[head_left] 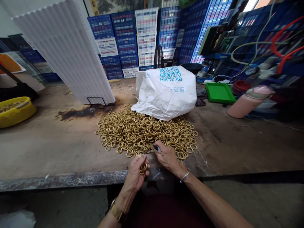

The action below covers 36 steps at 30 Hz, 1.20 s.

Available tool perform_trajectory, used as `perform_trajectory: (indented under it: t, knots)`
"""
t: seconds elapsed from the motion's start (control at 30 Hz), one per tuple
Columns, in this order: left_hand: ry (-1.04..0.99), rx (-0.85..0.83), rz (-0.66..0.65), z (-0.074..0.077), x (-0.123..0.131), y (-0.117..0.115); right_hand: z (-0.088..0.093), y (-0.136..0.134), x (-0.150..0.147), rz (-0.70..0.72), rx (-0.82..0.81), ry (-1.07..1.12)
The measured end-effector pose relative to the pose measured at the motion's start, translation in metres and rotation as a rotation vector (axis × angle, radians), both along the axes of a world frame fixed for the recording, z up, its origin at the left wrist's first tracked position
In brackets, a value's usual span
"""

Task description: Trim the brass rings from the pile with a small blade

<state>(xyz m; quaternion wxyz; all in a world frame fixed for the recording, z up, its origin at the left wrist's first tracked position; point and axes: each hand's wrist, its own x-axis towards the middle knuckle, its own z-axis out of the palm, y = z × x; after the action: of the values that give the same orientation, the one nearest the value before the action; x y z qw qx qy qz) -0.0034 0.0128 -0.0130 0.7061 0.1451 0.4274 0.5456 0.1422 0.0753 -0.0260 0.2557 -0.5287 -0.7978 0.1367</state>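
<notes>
A heap of gold-coloured metal rings [140, 129] spreads over the workbench in front of me. At the bench's front edge, my left hand [136, 172] is closed around a few brass-coloured rings [143, 168]. My right hand [168, 158] lies at the near side of the heap with its fingers curled. A small dark tool [156, 148] pokes out from its thumb and forefinger; its exact kind is too small to make out. Between the two hands there is a short gap.
A white sack [166, 95] with a blue QR code lies behind the heap. To the left stand a white corrugated panel [64, 47] and a yellow basin [17, 114]. A green tray [219, 92] and a pink bottle [248, 103] are on the right. Stacked crates [124, 41] fill the back.
</notes>
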Motion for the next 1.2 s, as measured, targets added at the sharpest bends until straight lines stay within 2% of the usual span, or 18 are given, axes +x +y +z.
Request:
perform_trajectory:
  t: [0.13, 0.3, 0.43, 0.57, 0.77, 0.9, 1.1, 1.2]
  knots:
    - [0.109, 0.067, 0.020, 0.002, 0.004, 0.009, 0.000, -0.003, 0.002, 0.120, 0.001, 0.131]
    - [0.093, 0.036, -0.061, 0.001, 0.004, 0.015, 0.002, -0.010, 0.000, 0.201, -0.059, 0.194]
    - [0.014, -0.011, -0.094, -0.002, 0.004, 0.017, 0.010, -0.014, -0.005, 0.187, -0.210, 0.314]
    - [-0.010, 0.015, -0.088, -0.003, 0.005, 0.017, 0.018, -0.013, -0.009, 0.135, -0.410, 0.480]
    - [0.011, 0.076, -0.090, -0.002, 0.008, 0.014, 0.013, -0.007, -0.011, 0.071, -0.607, 0.559]
    - [0.075, 0.080, -0.125, -0.002, 0.006, 0.012, 0.010, -0.006, -0.012, 0.091, -0.563, 0.538]
    - [0.312, 0.077, -0.237, 0.000, 0.004, 0.009, 0.008, -0.006, -0.011, 0.119, -0.434, 0.435]
    - [0.277, 0.089, -0.248, -0.001, 0.003, 0.007, 0.006, -0.005, -0.012, 0.145, -0.387, 0.397]
